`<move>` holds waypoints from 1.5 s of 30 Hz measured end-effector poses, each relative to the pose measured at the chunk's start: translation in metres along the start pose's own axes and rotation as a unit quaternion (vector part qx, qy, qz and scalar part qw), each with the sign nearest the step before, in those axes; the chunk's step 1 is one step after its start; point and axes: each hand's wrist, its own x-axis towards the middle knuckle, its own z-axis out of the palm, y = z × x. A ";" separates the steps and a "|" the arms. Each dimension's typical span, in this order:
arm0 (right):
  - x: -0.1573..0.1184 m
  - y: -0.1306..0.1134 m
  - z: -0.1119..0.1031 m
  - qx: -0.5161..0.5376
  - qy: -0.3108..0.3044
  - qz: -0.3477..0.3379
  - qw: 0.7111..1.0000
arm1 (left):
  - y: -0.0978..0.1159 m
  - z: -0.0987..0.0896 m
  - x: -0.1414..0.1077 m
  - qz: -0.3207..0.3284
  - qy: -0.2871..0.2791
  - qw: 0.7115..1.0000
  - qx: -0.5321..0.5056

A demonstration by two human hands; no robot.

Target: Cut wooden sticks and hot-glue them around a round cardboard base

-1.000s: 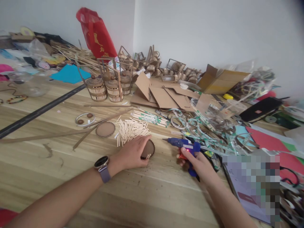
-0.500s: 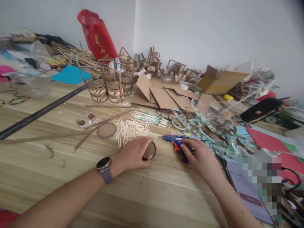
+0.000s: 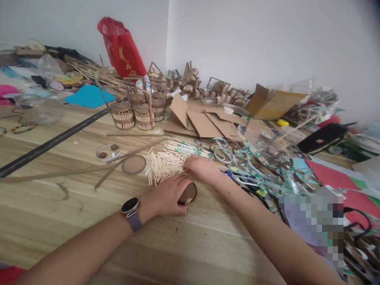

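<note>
My left hand point(image 3: 169, 194), a watch on its wrist, curls around a small round cardboard disc point(image 3: 189, 192) with a ridged rim. A couple of short pale sticks stand at the disc's near edge. Over the right side of a heap of short wooden sticks point(image 3: 166, 163) is my right hand point(image 3: 202, 168), its fingers drawn together; what they hold, if anything, is hidden. Only a bit of the blue glue gun point(image 3: 228, 173) shows behind my right forearm. A second cardboard disc with a ridged rim point(image 3: 133, 164) lies left of the heap.
Finished little lidded baskets point(image 3: 145, 114) with handles stand behind. Flat cardboard pieces point(image 3: 204, 123), wrapped sticks point(image 3: 187, 149) and a tangle of plastic wrappers point(image 3: 252, 158) lie at the back and right. Brown strips point(image 3: 74, 173) and a white ring with two brown beads point(image 3: 108, 152) lie left.
My right hand has let go of the glue gun and moved left to the stick heap. My left hand stays around the disc.
</note>
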 end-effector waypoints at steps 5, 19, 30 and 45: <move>0.006 -0.001 0.002 -0.022 -0.031 0.002 0.999 | -0.001 0.002 0.000 0.011 0.009 1.000 0.001; -0.053 -0.008 -0.007 0.226 0.169 0.111 0.953 | 0.003 -0.003 -0.001 -0.005 -0.002 1.000 -0.005; -0.086 -0.044 0.027 0.538 0.137 0.157 0.816 | 0.003 -0.005 0.000 -0.006 -0.008 1.000 -0.024; -0.084 -0.049 0.033 0.475 0.102 0.145 0.862 | 0.000 -0.002 0.000 0.002 -0.002 0.999 -0.039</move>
